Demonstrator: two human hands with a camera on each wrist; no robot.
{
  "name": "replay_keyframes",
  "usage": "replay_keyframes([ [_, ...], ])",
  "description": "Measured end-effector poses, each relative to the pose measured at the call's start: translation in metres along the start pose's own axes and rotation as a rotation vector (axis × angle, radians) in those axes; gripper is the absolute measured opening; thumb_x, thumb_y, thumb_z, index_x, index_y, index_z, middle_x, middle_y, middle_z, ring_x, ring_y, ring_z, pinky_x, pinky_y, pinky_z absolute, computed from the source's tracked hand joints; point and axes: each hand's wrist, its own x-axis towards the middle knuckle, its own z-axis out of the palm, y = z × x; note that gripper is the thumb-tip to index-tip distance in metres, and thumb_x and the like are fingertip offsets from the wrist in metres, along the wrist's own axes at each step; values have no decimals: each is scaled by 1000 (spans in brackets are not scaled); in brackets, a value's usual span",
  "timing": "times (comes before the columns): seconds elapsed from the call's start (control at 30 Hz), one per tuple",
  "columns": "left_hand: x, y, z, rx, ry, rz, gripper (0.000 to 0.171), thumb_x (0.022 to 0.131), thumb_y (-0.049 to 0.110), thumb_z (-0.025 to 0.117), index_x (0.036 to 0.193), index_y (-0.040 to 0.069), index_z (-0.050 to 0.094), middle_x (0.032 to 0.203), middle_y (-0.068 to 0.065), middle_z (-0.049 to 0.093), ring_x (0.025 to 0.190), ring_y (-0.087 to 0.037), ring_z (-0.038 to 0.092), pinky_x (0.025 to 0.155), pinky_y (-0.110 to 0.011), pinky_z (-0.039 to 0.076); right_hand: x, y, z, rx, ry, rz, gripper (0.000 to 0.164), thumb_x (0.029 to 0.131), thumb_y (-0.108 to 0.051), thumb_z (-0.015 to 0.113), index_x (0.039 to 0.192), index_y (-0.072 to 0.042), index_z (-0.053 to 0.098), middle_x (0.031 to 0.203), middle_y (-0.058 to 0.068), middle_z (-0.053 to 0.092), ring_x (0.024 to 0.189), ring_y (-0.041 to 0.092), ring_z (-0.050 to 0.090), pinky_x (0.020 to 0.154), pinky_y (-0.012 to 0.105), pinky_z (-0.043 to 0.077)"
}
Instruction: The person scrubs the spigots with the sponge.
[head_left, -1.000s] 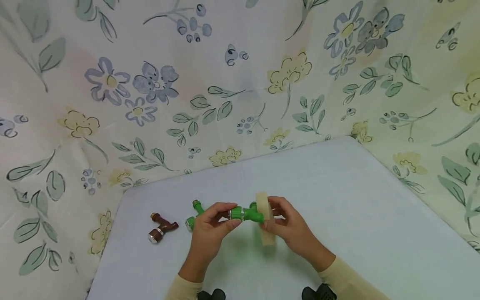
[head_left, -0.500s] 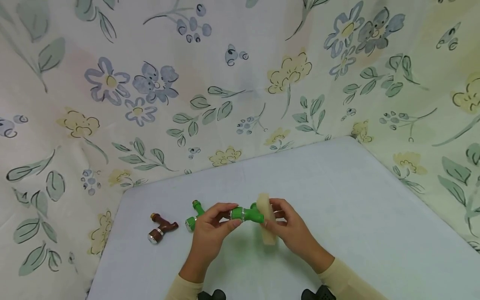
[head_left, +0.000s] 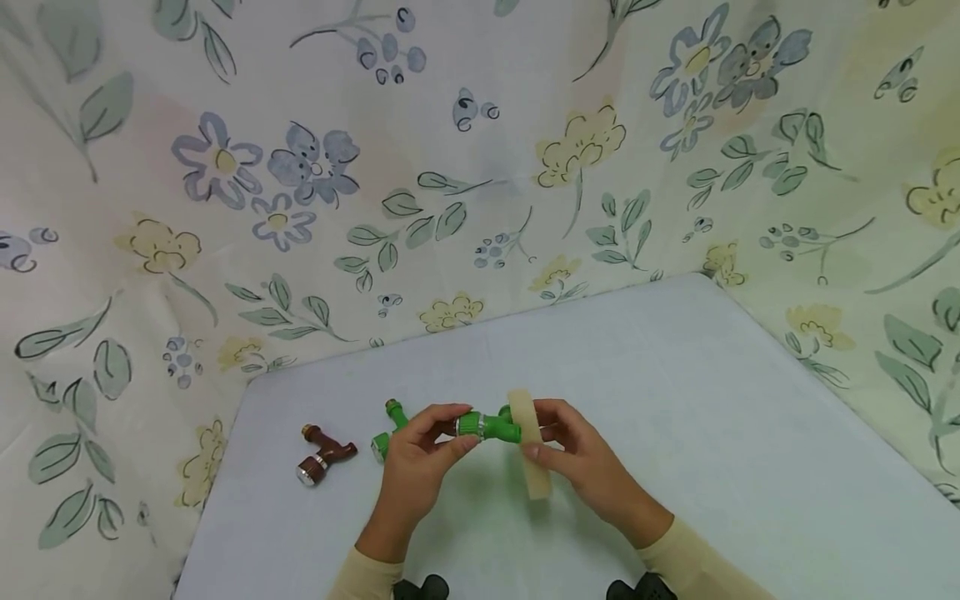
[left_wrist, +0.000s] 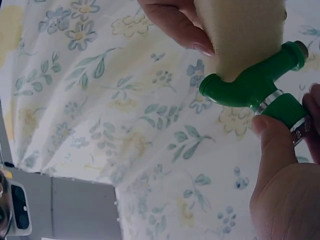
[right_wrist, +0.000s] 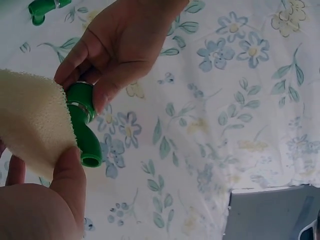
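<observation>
My left hand (head_left: 423, 458) pinches a green tap (head_left: 495, 427) by its ribbed knob end, thumb on the near side. In the left wrist view the tap's spout and threaded inlet point away from the thumb (left_wrist: 275, 150). My right hand (head_left: 581, 454) grips a pale cream sponge (head_left: 536, 479) between thumb and fingers. The sponge lies against the tap's body, between spout and inlet, as the left wrist view shows. From the right wrist view, the sponge (right_wrist: 35, 117) hides part of the tap (right_wrist: 85, 135), and the spout's open end faces down.
A brown tap (head_left: 326, 457) lies at the left on the white table (head_left: 675, 375). Beside my left hand a second green tap (head_left: 393, 417) lies partly hidden. Floral cloth (head_left: 480, 225) hangs behind the table.
The sponge shifts back and forth slightly against the green tap, and its tilt changes. The tap has moved a little to the left with my left hand. The taps on the table stay put.
</observation>
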Motion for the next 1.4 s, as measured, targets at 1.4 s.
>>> replay_keyframes([
  [1.4, 0, -2, 2, -7, 40, -90, 38, 79, 1, 77, 115, 6, 67, 111, -13, 62, 92, -29, 57, 71, -31, 56, 2, 4, -7, -15, 13, -49, 49, 91, -16, 68, 134, -18, 47, 125, 11, 52, 111, 33, 50, 85, 40, 51],
])
